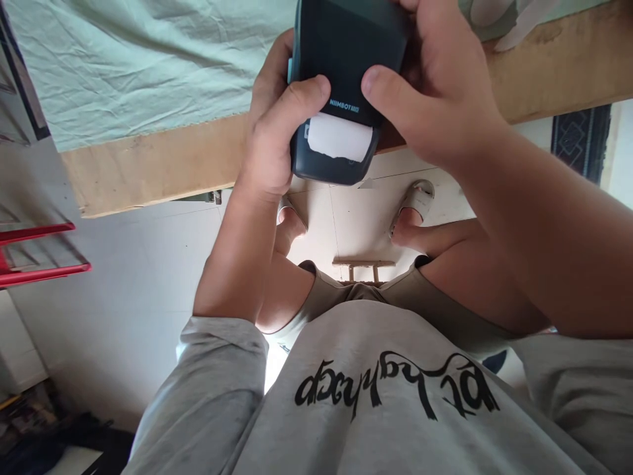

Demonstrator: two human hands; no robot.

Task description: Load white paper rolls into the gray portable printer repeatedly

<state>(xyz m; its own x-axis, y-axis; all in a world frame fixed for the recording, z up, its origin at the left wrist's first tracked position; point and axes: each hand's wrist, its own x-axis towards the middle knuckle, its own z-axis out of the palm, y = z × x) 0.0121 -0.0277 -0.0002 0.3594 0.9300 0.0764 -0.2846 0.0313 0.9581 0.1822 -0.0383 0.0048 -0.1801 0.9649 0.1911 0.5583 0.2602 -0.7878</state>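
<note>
A dark NIIMBOT label printer (346,59) is held up between both hands, near the table's front edge. White label paper (340,136) with a ragged lower edge sticks out of its slot. My left hand (279,115) is wrapped round the printer's left side, thumb lying on the top face. On the other side my right hand (435,86) grips it, its thumb pressed on the top close to the brand lettering. The fingers of both hands are partly hidden behind the printer, and its far end is cut off by the frame.
A pale green cloth (148,59) covers the wooden table (163,165). Whitish translucent items (514,20) lie at its top right. A red-framed object (44,251) stands at the left. Below are the tiled floor (123,264), my sandalled feet and a small wooden piece (363,263) between my legs.
</note>
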